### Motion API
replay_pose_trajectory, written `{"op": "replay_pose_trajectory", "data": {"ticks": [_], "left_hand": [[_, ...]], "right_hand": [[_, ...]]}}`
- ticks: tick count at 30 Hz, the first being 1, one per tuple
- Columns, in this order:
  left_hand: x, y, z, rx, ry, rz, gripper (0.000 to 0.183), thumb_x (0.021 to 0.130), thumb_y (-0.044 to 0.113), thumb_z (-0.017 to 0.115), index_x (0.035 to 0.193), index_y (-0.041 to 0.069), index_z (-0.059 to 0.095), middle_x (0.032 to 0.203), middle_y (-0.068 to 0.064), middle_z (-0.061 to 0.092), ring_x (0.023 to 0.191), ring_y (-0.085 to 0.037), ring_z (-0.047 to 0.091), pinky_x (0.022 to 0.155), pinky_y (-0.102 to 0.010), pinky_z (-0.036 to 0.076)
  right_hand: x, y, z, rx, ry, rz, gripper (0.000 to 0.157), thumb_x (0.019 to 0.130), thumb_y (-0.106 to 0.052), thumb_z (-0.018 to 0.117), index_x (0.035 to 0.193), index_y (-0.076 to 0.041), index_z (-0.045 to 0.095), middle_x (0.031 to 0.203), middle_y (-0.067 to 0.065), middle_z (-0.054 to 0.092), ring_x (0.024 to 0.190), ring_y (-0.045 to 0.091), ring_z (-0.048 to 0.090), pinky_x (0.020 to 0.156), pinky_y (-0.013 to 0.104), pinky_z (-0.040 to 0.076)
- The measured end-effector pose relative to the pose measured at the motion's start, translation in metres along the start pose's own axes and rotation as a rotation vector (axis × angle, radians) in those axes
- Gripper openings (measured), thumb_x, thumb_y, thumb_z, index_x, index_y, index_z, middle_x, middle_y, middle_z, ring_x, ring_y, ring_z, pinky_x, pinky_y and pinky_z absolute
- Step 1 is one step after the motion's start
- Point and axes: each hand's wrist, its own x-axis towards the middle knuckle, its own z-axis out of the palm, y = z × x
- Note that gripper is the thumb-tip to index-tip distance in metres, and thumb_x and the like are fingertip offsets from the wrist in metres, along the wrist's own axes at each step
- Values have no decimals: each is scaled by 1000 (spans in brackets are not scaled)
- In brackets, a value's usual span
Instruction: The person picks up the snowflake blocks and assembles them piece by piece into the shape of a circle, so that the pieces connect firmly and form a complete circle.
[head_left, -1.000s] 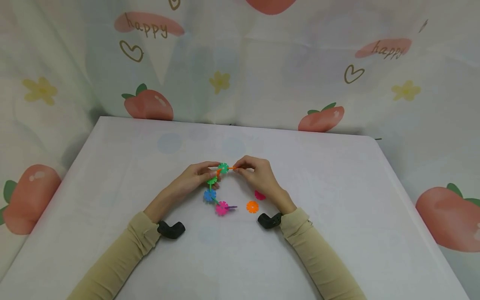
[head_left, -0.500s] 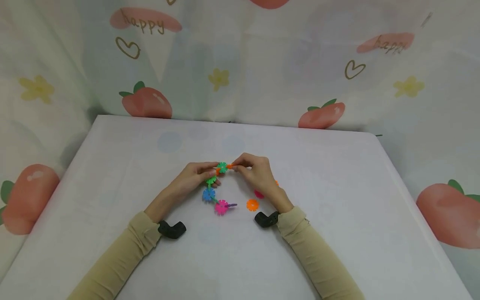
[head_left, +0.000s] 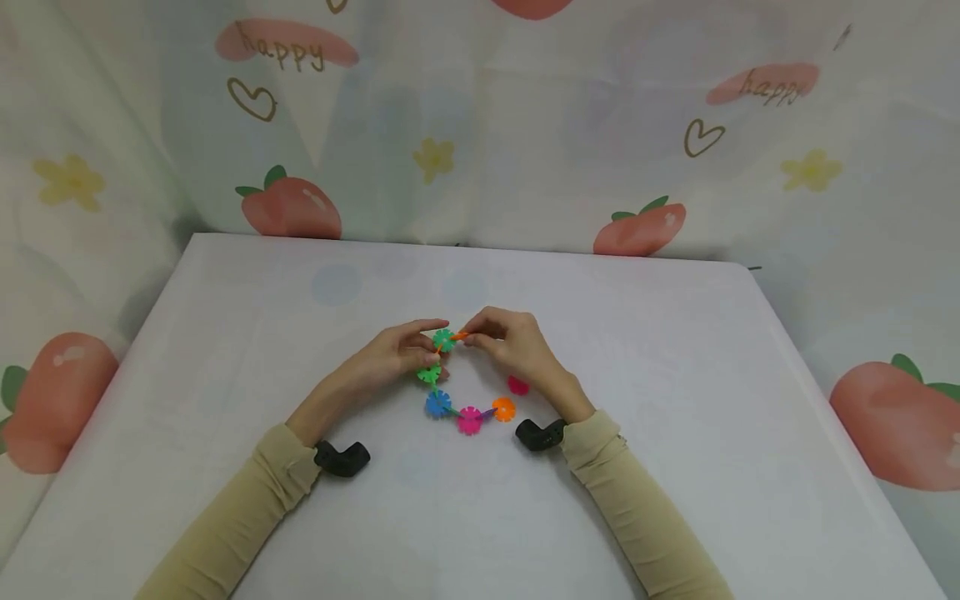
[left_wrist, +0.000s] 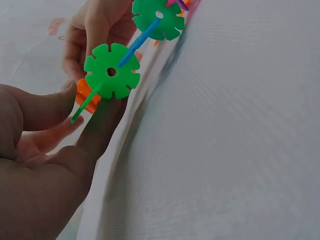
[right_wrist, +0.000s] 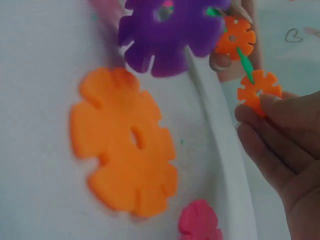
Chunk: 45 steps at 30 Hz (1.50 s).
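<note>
- Chain of notched discs [head_left: 438, 404]: one, at the centre of the frame, curving from between the hands to lower centre.
- Left hand [head_left: 393, 350]: left of centre; fingers hold the chain near its green disc [head_left: 429, 373], index finger stretched out.
- Right hand [head_left: 521, 343]: right of centre; fingers pinch the orange end disc [right_wrist: 259, 93], joined to the teal disc [head_left: 443, 340].
- Inner orange disc [right_wrist: 233, 37]: upper right of the right wrist view, against the left fingers.
- Blue disc [left_wrist: 135, 48]: edge-on, upper centre of the left wrist view.
- Pink disc [head_left: 469, 421]: below centre; purple disc [right_wrist: 170, 40] slotted in, large at the top of the right wrist view.
- Lower orange disc [right_wrist: 122, 145]: on the tabletop [head_left: 645, 358], beside the purple; whether joined, cannot tell.
- Second pink disc [right_wrist: 200, 222]: lower right of the right wrist view.
- Black wrist cameras [head_left: 342, 458]: two, below the hands.
- Tan sleeves [head_left: 232, 517]: two, lower left and lower right.
- Backdrop cloth [head_left: 525, 150]: upper frame, peach-printed.
</note>
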Motion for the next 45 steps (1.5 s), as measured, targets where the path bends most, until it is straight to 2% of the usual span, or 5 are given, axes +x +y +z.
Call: {"op": "replay_pose_trajectory", "data": {"ticks": [6,17,29,36,45], "left_hand": [[-1,1,-1,39,34,-15,53,103,19,62,153,14,44,123,-16,68,103,-22,74,114,-49,38],[0,-1,-4,51,99,-73,56,97,25,70,145,12,44,132,-13,65,112,-22,65,102,-36,46],[-5,1,-8,49,24,-47,60,100,25,65,154,11,41,136,-13,66,124,-24,63,114,-47,42],[-5,1,-10,58,1,-64,61,99,25,67,153,11,42,134,-14,66,116,-22,64,103,-35,50],[-2,-2,-10,38,4,-55,59,97,16,70,149,6,44,133,-17,66,119,-23,67,97,-27,54]], "right_hand": [[0,-4,-20,-91,-129,66,23,96,-6,70,118,-5,72,105,6,77,94,20,75,89,39,59],[-6,1,-62,-168,-336,257,16,96,-10,68,110,-9,75,99,0,76,97,20,67,89,37,55],[-21,14,-83,-202,-333,338,20,94,-15,73,113,-10,73,107,5,72,99,23,64,90,39,52],[-31,19,-87,-233,-352,403,26,88,-17,79,112,-9,71,110,7,69,102,25,60,93,41,49],[-30,23,-80,-248,-289,372,23,89,-17,79,102,-8,61,92,6,65,87,22,59,81,34,50]]}}
